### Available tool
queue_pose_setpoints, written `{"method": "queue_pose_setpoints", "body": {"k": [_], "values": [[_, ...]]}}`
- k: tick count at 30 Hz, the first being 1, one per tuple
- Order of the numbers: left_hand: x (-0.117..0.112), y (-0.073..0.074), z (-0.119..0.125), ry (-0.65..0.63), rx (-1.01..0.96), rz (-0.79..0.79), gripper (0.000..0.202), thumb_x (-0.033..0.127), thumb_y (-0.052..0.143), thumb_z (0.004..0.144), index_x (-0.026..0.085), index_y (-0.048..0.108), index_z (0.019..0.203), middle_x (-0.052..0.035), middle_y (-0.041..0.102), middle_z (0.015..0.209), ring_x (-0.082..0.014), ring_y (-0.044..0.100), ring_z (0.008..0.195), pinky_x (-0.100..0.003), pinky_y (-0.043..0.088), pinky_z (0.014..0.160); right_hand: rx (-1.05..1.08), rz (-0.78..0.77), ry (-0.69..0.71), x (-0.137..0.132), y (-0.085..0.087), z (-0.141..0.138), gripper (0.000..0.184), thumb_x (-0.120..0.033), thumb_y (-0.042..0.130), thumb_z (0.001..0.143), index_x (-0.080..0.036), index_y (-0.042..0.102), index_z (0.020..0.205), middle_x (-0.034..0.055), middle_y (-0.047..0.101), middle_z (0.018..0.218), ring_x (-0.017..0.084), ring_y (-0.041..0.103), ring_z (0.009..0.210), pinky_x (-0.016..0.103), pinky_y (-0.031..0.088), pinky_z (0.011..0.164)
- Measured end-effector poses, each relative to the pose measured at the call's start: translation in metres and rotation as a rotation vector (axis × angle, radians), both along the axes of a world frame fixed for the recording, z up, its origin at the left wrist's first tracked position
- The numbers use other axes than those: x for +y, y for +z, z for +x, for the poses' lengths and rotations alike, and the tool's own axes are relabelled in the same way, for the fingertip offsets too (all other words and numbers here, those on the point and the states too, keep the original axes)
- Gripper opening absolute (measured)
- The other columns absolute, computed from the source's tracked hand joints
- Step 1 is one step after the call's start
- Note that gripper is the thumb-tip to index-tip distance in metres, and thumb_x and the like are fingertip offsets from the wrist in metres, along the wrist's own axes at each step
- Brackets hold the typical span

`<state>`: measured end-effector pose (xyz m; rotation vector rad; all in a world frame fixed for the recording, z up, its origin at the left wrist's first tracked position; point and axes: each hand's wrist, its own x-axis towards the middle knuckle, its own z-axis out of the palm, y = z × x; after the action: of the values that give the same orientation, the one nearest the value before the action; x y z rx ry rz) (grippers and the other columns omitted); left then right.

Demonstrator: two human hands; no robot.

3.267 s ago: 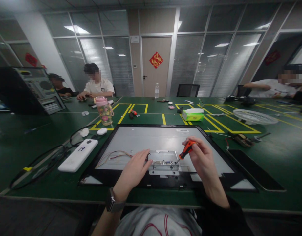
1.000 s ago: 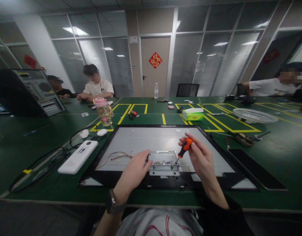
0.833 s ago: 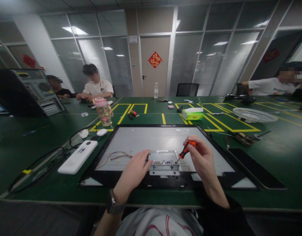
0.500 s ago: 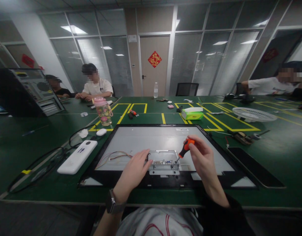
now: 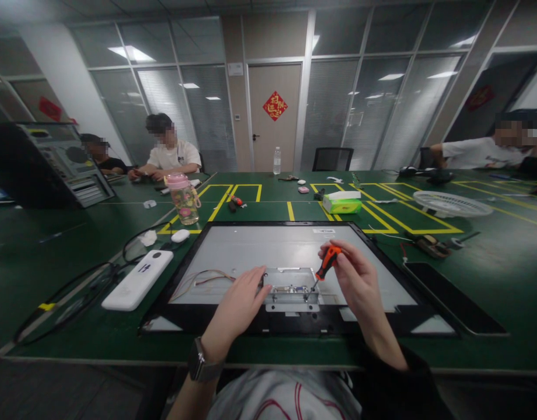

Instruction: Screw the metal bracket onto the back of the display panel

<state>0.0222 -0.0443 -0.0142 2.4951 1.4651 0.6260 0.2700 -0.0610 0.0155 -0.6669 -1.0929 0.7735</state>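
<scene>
My right hand (image 5: 358,277) is closed round the orange and black handle of a screwdriver (image 5: 328,262). The tool leans, its tip down at the right end of a metal bracket (image 5: 290,303). A row of connector ports shows along this bracket, which sits on the back of a flat display panel (image 5: 251,245) with a black frame. My left hand (image 5: 240,300), with a watch on its wrist, grips the bracket's left edge between thumb and fingers. Thin coloured wires (image 5: 207,275) run across the panel beside that hand. The screwdriver's tip is too small to make out clearly.
Left of the panel lie a white power bank (image 5: 138,280), black cables (image 5: 82,291) and a pink-lidded bottle (image 5: 182,198). A black phone-like slab (image 5: 452,297) lies right. Beyond are a green tissue pack (image 5: 342,203) and a white basket (image 5: 452,204). Several people sit around the table.
The screwdriver's handle has shifted slightly left and my right hand with it; its tip stays near the bracket's right end. My left hand stays in place.
</scene>
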Motion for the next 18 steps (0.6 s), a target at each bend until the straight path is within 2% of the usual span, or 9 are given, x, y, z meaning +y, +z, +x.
{"method": "queue_pose_setpoints", "body": {"k": [3, 6, 11, 16, 18], "values": [[0.0002, -0.0007, -0.0003, 0.001, 0.003, 0.009, 0.044, 0.039, 0.037, 0.102, 0.017, 0.049, 0.137, -0.0113, 0.056, 0.140, -0.0233, 0.051, 0.130, -0.042, 0.038, 0.111, 0.014, 0.056, 0.016, 0.0005, 0.0031, 0.0002, 0.014, -0.030, 0.079, 0.075, -0.027, 0.073, 0.087, 0.0016, 0.067, 0.091, 0.017, 0.064, 0.082, 0.031, 0.054, 0.075], [0.0010, -0.0035, -0.0010, 0.004, -0.003, 0.014, 0.044, 0.039, 0.037, 0.102, 0.017, 0.049, 0.137, -0.0109, 0.056, 0.139, -0.0231, 0.052, 0.129, -0.040, 0.038, 0.111, 0.052, 0.083, 0.100, 0.0007, 0.0053, 0.0007, 0.012, -0.032, 0.080, 0.073, -0.026, 0.070, 0.077, 0.0008, 0.062, 0.088, 0.017, 0.062, 0.083, 0.033, 0.053, 0.080], [0.0012, -0.0055, -0.0015, -0.003, -0.012, 0.024, 0.043, 0.040, 0.038, 0.101, 0.019, 0.049, 0.137, -0.0100, 0.056, 0.140, -0.0231, 0.051, 0.129, -0.041, 0.038, 0.110, 0.047, 0.013, 0.196, 0.0000, 0.0074, -0.0018, 0.016, -0.040, 0.064, 0.087, -0.027, 0.069, 0.094, 0.0029, 0.064, 0.086, 0.019, 0.062, 0.080, 0.044, 0.052, 0.090], [-0.0001, -0.0020, -0.0007, 0.000, -0.001, 0.014, 0.043, 0.039, 0.037, 0.102, 0.018, 0.049, 0.137, -0.0111, 0.056, 0.139, -0.0234, 0.052, 0.128, -0.042, 0.039, 0.110, 0.029, 0.070, 0.166, 0.0012, 0.0079, -0.0032, 0.016, -0.042, 0.072, 0.081, -0.026, 0.069, 0.080, 0.0018, 0.060, 0.085, 0.018, 0.060, 0.084, 0.043, 0.052, 0.093], [-0.0002, -0.0014, -0.0007, -0.001, -0.002, 0.012, 0.043, 0.039, 0.037, 0.102, 0.018, 0.049, 0.137, -0.0110, 0.056, 0.139, -0.0234, 0.052, 0.128, -0.042, 0.039, 0.110, 0.015, 0.063, 0.169, 0.0013, 0.0075, -0.0032, 0.013, -0.039, 0.069, 0.083, -0.027, 0.070, 0.086, 0.0014, 0.062, 0.084, 0.017, 0.060, 0.078, 0.043, 0.052, 0.092]]}}
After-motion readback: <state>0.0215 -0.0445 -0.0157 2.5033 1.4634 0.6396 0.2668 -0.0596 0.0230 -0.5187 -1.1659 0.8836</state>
